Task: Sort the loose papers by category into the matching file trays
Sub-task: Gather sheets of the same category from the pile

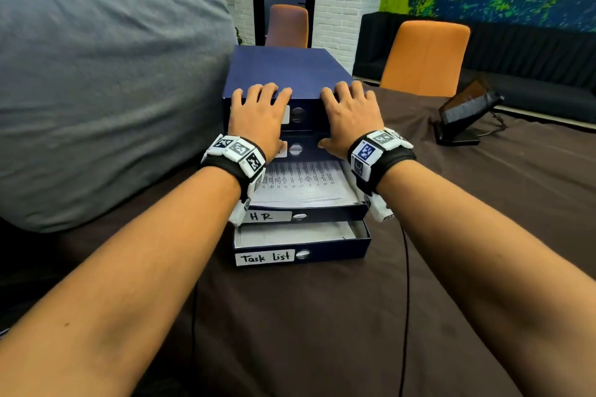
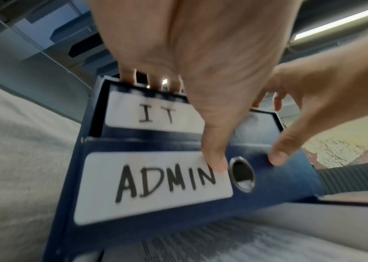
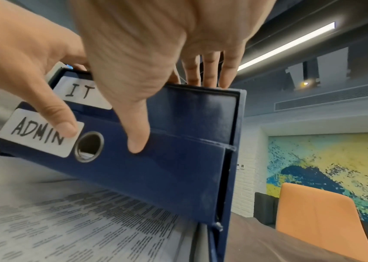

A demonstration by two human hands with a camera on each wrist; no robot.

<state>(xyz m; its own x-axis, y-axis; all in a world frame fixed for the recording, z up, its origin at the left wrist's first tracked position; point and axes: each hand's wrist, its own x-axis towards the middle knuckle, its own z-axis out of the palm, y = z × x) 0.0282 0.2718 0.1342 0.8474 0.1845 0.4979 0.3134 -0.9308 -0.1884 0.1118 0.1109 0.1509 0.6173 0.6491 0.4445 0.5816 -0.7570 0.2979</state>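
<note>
Both hands lie flat at frame centre; left hand (image 1: 258, 119) and right hand (image 1: 350, 118) press the dark-blue cardboard drawer cabinet (image 1: 283, 74), thumbs on its "ADMIN" drawer (image 2: 178, 179).

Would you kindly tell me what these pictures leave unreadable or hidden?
- Printed text on the papers in the HR tray: too small in the head view, blurred in both wrist views.
- Task List tray contents: mostly covered by the HR tray.
- IT tray and ADMIN tray contents: enclosed.

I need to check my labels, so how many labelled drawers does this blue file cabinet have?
4, stacked: IT on top, ADMIN beneath it, HR pulled out below, Task List pulled out at the bottom.
</note>
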